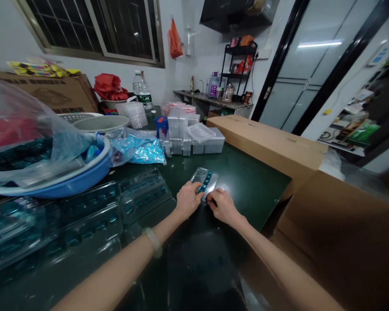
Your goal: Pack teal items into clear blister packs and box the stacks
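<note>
A clear plastic blister pack (208, 180) with a row of teal pieces lies tilted between my hands above the dark green table (246, 172). My left hand (188, 199) grips its near left edge, fingers closed. At its near right corner my right hand (223, 207) pinches the rim, thumb and fingers together. Several clear trays (145, 190) holding teal pieces are laid out to the left of my left hand. More trays (16, 229) are stacked at the far left, partly cut off by the frame.
A blue basin (94, 170) covered by a plastic bag stands at the left. Behind it are a bag of shiny blue pieces (145, 147) and a cardboard box (52, 90). Stacked clear containers (181, 134) stand at the back. Large cardboard boxes (266, 134) border the right side.
</note>
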`<state>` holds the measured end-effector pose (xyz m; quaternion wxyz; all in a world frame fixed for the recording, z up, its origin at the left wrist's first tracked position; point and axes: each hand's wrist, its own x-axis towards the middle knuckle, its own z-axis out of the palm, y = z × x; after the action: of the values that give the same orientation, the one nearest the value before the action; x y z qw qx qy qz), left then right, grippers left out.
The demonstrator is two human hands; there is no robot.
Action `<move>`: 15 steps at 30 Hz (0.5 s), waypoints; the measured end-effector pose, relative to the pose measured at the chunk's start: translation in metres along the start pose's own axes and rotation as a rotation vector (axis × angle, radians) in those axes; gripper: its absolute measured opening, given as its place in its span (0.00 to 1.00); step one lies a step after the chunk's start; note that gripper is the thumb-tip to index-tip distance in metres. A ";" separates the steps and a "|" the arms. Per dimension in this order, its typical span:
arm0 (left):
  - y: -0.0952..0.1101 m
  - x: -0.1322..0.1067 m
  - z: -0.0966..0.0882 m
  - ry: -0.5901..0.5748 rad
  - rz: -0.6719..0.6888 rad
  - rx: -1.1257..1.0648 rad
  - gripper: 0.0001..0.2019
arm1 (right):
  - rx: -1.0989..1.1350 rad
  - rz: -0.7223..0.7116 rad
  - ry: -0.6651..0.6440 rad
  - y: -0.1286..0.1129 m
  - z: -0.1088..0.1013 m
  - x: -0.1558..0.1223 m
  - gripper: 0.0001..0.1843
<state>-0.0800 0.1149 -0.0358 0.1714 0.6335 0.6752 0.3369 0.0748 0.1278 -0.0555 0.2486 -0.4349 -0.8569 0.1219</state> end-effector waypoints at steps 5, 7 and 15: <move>-0.002 0.008 0.012 -0.059 0.018 0.128 0.09 | 0.013 -0.052 0.004 0.001 0.002 -0.003 0.04; -0.003 0.010 0.013 -0.085 0.011 0.142 0.09 | 0.033 -0.056 0.007 0.003 0.003 -0.005 0.05; 0.000 0.014 0.014 -0.196 -0.071 0.006 0.07 | 0.181 -0.090 0.015 0.011 0.004 -0.018 0.07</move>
<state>-0.0726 0.1321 -0.0433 0.2465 0.6395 0.6782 0.2653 0.0892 0.1201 -0.0693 0.2986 -0.3727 -0.8590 0.1845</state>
